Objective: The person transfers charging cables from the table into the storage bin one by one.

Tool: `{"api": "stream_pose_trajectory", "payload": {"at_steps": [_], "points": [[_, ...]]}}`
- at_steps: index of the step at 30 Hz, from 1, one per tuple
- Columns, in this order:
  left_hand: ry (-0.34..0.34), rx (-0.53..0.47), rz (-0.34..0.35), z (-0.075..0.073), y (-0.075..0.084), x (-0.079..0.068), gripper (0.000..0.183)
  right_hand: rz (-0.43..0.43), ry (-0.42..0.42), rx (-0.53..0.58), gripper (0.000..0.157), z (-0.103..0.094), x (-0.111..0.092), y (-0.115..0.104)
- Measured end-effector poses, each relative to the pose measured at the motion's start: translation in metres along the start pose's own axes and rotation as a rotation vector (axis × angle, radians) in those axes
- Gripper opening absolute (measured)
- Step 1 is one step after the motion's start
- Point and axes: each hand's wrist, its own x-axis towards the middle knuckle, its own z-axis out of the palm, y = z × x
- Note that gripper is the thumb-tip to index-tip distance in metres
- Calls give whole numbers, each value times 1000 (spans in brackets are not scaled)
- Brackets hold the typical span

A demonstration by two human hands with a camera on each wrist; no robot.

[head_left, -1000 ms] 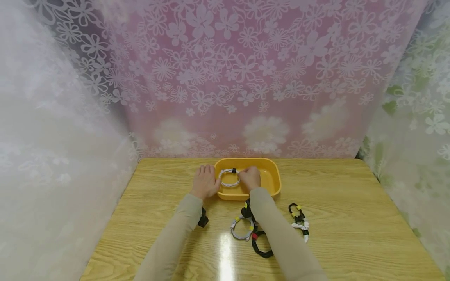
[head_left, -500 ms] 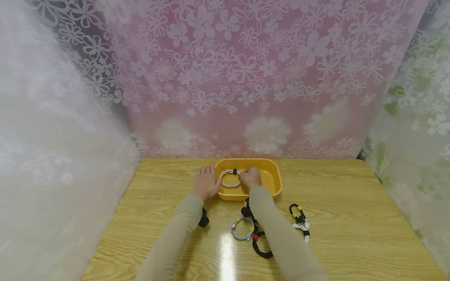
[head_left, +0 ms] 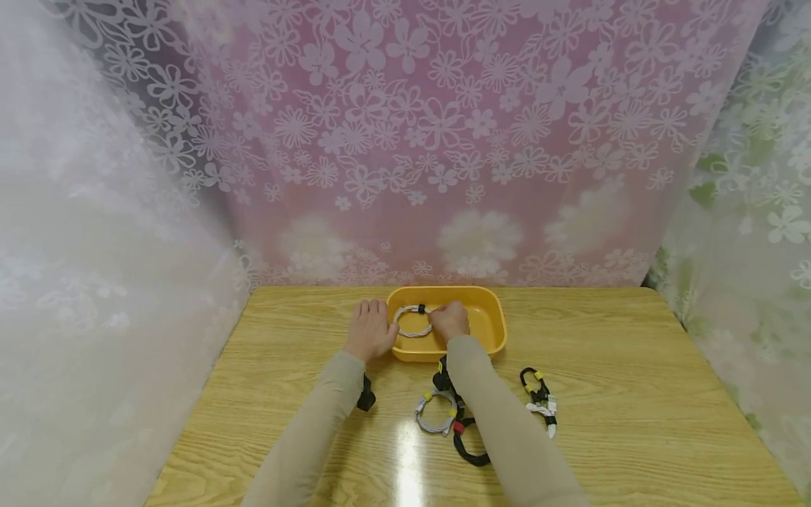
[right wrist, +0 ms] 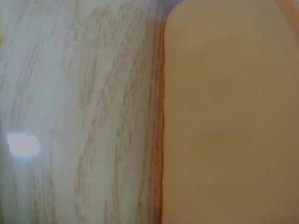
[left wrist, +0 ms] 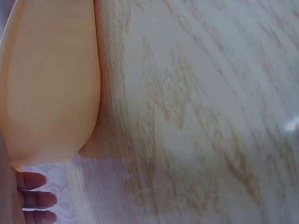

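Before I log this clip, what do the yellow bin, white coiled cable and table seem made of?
Yellow bin: probably moulded plastic, smooth with a slight sheen, judging by even colour and rounded corners.
White coiled cable: likely flexible plastic or braided covering, from its bent loop; finish too small to tell.
Table: wood or wood-look laminate, glossy, given its grain and glare.

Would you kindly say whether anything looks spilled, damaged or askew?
Nothing stands out: the white cable is coiled in the yellow tray, the gray coil sits on the table; the right sleeve partly hides a black cable.
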Motion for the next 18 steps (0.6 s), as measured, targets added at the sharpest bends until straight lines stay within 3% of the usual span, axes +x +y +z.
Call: {"api": "stream_pose_trajectory", "payload": {"at_steps": [4, 9, 14, 18], "points": [[0, -6, 5, 1, -1, 0, 29, -12, 0, 25, 16, -1, -2, -1], [-4, 7, 7, 0, 0, -1, 25, -35, -19, 51, 23, -2, -2, -1], [10, 6, 3, 1, 0, -1, 23, -27, -145, 150, 38, -6, 0, -4], [8, 11, 2, 1, 0, 0, 23, -9, -244, 187, 27, -13, -1, -9]]}}
